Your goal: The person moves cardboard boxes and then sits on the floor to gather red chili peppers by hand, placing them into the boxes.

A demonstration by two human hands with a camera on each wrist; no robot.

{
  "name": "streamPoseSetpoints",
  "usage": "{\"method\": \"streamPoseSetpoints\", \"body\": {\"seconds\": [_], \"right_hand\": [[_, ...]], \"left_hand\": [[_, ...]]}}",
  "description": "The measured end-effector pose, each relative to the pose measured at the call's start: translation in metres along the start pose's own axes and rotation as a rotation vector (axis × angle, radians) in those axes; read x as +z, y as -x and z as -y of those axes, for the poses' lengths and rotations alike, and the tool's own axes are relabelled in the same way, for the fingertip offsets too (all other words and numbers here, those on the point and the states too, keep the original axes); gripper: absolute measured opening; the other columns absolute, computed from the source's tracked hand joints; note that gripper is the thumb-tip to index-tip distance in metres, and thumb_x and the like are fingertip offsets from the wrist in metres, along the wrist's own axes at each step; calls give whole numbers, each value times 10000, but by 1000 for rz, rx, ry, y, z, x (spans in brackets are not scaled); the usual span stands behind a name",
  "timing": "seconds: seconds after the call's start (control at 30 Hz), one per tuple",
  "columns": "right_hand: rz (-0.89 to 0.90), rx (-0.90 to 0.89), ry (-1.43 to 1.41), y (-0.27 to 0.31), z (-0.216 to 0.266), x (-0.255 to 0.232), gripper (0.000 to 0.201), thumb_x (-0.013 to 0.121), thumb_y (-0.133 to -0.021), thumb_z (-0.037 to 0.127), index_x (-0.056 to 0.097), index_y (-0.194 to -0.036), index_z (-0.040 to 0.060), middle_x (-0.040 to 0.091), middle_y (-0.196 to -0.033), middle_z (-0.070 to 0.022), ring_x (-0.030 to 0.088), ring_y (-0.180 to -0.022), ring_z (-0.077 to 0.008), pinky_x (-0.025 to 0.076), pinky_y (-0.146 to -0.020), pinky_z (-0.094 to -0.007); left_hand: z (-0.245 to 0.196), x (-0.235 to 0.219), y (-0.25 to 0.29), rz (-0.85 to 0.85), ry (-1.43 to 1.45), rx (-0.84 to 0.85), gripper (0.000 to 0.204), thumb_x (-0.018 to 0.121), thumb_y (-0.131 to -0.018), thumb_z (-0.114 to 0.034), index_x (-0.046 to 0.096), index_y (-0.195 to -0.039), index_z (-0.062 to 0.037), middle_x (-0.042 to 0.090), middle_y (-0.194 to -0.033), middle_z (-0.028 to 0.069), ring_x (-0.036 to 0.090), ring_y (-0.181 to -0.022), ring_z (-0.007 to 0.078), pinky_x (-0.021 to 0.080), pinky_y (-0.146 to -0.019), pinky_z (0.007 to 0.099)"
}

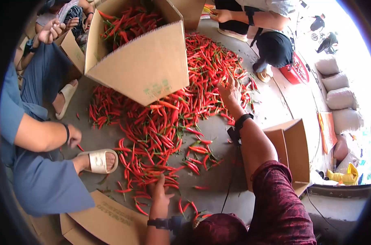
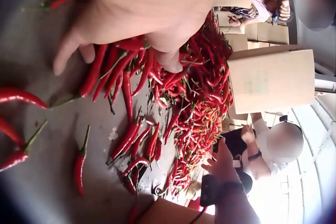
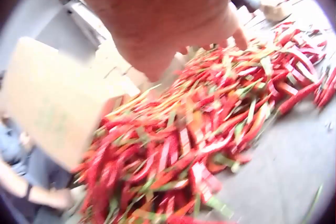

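Note:
A large heap of red chili peppers (image 1: pixel 157 126) with green stems lies on the grey floor. My left hand (image 1: pixel 160 194) is low at the heap's near edge; in the left wrist view its thumb and fingers spread wide over several loose chili peppers (image 2: pixel 118 69). Farther out, my right hand (image 1: pixel 231 90) reaches over the right side of the heap with its fingers spread. The right wrist view is blurred, and there the right hand (image 3: pixel 173 29) hides the peppers directly under it.
A cardboard box (image 1: pixel 144 61) with chili peppers inside tilts over the heap. Other cardboard boxes stand at right (image 1: pixel 293 151) and near left (image 1: pixel 108 216). A person in blue (image 1: pixel 46 163) sits at left; another person (image 1: pixel 271 20) is at the back beside a red tub (image 1: pixel 295 71).

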State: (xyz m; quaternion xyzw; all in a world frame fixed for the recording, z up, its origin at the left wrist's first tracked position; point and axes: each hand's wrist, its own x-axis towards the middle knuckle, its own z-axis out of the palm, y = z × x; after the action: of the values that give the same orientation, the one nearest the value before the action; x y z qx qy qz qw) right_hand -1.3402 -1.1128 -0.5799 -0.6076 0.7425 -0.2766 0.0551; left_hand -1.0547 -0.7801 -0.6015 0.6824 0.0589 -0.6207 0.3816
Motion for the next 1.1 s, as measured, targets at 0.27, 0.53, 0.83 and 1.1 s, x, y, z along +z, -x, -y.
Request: {"method": "streamPoseSetpoints", "body": {"seconds": [0.27,0.53,0.83,1.1], "right_hand": [[327,523,-101,-65,-54,52,1051,654,-613,689,255,-1416,140,163,-1459,-263,120,-1353,-451,213,-1066,-541],[539,411,-85,-72,-29,52,975,811,-509,479,418,-1281,31,396,-1333,-217,347,-1264,-376,406,-988,-429],[226,118,-151,19,-16,60,479,563,-720,306,496,-1009,-70,553,-1051,-250,505,-1048,-360,381,-920,-422],[214,100,-21,141,11,26,474,564,-799,326,426,-1145,31,516,-1109,-194,467,-1110,-366,479,-839,-472]], "left_hand": [[-7,6,-7,-40,15,-86,827,718,-682,-559,331,-1354,-270,224,-1416,65,292,-1159,397,275,-855,751],[-4,-13,-12,349,-166,-74,773,561,-752,-656,364,-1333,-187,322,-1371,139,287,-1266,375,274,-882,719],[-8,-3,-1,211,-161,21,854,535,-748,-686,284,-1392,-184,265,-1377,163,224,-1304,407,261,-862,749],[9,-31,-62,88,-5,-147,828,577,-741,-642,272,-1391,-230,223,-1411,143,217,-1314,379,233,-959,689]]}}
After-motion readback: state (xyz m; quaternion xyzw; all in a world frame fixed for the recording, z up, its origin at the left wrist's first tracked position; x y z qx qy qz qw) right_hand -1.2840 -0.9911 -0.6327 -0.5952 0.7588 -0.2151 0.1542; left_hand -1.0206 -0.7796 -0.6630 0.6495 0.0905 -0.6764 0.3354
